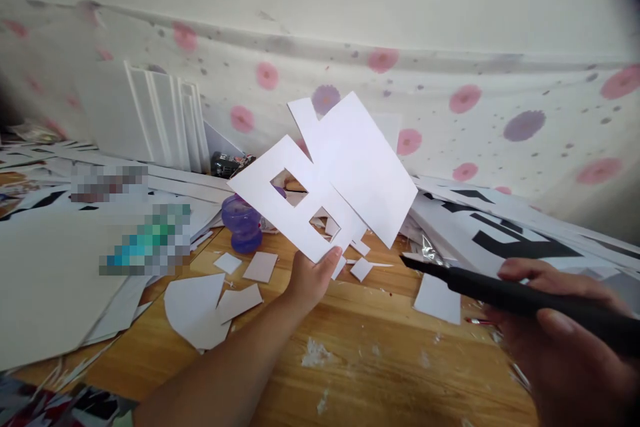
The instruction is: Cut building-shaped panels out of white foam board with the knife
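Note:
My left hand [314,280] pinches the lower edge of a white foam board house cutout [363,163], lifted above the table and tilted. Two square window openings pierce its left part, and a chimney-like strip juts from the top. In my right hand [565,333] lies a black craft knife [520,300], its dark blade pointing left toward the cutout but apart from it. The fingers are wrapped round the knife's handle. Most of my left fingers are hidden behind the board.
White offcuts [195,310] litter the wooden table [380,353]. A purple container [243,223] stands behind them. Large white sheets [45,280] cover the left side, with upright boards [165,120] against the wall. Black-patterned sheets [500,220] are stacked at right.

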The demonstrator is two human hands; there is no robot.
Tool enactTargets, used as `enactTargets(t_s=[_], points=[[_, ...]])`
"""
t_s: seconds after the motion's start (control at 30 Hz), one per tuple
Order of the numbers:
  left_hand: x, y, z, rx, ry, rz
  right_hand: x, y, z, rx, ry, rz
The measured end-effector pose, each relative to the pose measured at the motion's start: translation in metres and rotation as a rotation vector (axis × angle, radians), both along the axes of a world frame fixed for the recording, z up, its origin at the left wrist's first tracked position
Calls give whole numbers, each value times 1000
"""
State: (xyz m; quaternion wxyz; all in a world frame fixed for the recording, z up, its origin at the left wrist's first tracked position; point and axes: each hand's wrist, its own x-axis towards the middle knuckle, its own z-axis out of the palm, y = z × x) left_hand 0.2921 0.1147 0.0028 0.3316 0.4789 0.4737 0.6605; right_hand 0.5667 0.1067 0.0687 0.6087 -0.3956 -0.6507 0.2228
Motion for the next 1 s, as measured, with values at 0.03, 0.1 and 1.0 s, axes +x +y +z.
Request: enactTargets(t_s=[0.03,0.1,1.0], points=[[0,-1,2,16,24,1,-12,1,4,42,238,194],[0,-2,4,45,64,-5,-36,6,6,60,493,336],[10,-10,6,27,365,30,-68,9,-38,247,67,186]])
